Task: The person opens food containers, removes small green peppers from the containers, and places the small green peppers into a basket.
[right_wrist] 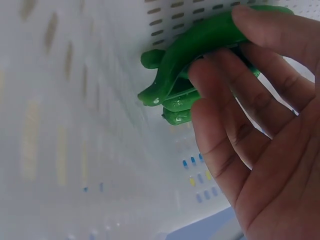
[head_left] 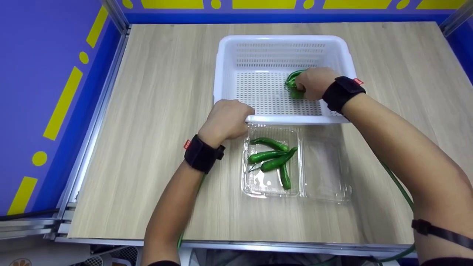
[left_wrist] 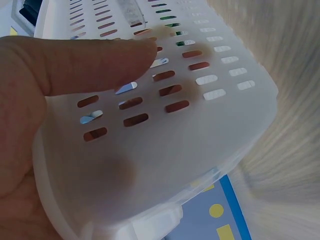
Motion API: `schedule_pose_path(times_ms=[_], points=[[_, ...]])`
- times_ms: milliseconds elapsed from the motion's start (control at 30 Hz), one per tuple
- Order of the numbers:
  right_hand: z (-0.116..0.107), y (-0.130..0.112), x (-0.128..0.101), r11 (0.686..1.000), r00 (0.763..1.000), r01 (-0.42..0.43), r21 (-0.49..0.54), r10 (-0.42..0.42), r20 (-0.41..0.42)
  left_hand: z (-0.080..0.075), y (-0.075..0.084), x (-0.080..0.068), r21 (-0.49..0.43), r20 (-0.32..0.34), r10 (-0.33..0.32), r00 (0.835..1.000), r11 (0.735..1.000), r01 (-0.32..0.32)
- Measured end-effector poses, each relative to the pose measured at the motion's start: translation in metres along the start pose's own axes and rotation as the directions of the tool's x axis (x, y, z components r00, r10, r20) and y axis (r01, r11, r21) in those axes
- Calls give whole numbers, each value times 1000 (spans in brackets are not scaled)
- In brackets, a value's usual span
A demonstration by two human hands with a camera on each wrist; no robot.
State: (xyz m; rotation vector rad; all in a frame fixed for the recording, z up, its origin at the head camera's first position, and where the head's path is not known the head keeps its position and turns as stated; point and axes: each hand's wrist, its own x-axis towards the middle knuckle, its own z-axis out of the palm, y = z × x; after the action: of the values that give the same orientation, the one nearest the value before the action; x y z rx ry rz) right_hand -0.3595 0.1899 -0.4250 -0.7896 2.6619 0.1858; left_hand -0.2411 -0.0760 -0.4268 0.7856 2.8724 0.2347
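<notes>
Green peppers [head_left: 279, 161], four in sight, lie in the left half of a clear container [head_left: 269, 191] on the near part of the table [head_left: 170, 92]; its lid [head_left: 325, 170] lies open to the right, leaving them uncovered. Just beyond, the left hand [head_left: 229, 118] grips the near-left part of a white basket [head_left: 284, 119], thumb and fingers on opposite sides of its wall, probably to steady it. Farther off, inside the basket's right side, the right hand [head_left: 319, 81] pinches a pepper [right_wrist: 200, 37] between thumb and fingers, others bunched against it; the curl presumably keeps the smooth skin from slipping.
</notes>
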Motion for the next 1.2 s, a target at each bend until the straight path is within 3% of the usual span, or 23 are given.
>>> schedule_pose_path(times_ms=[333, 733, 1200], points=[[5, 2, 3, 1000, 1000, -17, 22, 17, 4, 4, 1, -1, -4, -16, 3, 1000, 1000, -3], [17, 12, 6, 997, 990, 53, 52, -45, -135, 4, 0, -1, 8, -30, 9, 1000, 1000, -9], [5, 5, -4, 998, 995, 1, 64, 5, -96, 2, 0, 0, 14, -24, 12, 1000, 1000, -12]])
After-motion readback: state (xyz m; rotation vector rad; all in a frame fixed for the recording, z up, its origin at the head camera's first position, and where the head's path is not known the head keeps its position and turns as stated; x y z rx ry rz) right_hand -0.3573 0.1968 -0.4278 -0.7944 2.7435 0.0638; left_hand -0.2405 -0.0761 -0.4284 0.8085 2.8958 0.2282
